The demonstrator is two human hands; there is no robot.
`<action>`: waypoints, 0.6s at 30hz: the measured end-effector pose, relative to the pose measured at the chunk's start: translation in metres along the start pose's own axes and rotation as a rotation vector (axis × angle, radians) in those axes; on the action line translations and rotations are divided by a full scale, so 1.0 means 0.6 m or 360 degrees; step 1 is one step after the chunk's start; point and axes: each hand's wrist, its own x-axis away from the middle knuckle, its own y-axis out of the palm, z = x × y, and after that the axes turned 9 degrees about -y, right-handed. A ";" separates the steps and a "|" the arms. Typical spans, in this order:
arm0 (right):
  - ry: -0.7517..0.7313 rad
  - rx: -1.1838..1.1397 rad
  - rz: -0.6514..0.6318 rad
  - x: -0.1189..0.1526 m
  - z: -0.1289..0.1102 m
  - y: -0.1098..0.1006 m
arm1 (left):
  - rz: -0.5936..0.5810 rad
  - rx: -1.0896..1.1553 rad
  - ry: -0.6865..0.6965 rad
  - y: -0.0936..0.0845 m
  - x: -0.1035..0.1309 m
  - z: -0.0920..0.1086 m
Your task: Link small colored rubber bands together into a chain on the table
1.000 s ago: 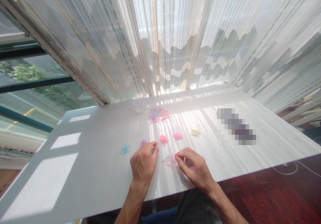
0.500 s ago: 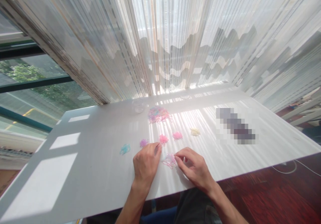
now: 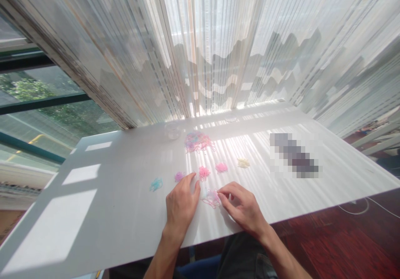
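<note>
My left hand is open, thumb and forefinger apart, just in front of a purple pile of rubber bands and a coral-pink pile. Nothing shows between its fingers. My right hand is closed in a pinch at the right edge of a loose mixed pile of pink, lilac and pale blue rubber bands. Whatever is in its fingertips is too small to make out. Other small piles lie in a row: teal bands, light pink bands and pale yellow bands.
Behind the row lies a larger multicoloured heap of bands. A clear round container stands at the back, with a clear disc to its right. A pixelated object lies on the white table. Striped curtains hang behind.
My left thumb and forefinger have parted; the forefinger now reaches forward beside the coral-pink pile. My right hand has hardly moved.
</note>
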 end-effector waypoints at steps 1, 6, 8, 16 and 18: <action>-0.0001 0.0000 -0.0001 0.000 0.000 0.000 | -0.0019 0.0013 -0.0015 0.000 -0.003 0.002; 0.0011 -0.0017 -0.0005 0.003 0.003 0.001 | -0.0135 0.0113 -0.0107 -0.002 -0.013 0.008; 0.0011 -0.0024 -0.0012 0.003 0.004 0.001 | -0.0136 0.0164 -0.0129 -0.003 -0.013 0.007; 0.0019 -0.0025 -0.0016 0.002 0.001 0.000 | -0.0271 0.0271 -0.0217 -0.007 -0.016 0.007; 0.0017 -0.0021 -0.0014 0.003 0.001 0.000 | -0.0278 0.0290 -0.0220 -0.008 -0.017 0.007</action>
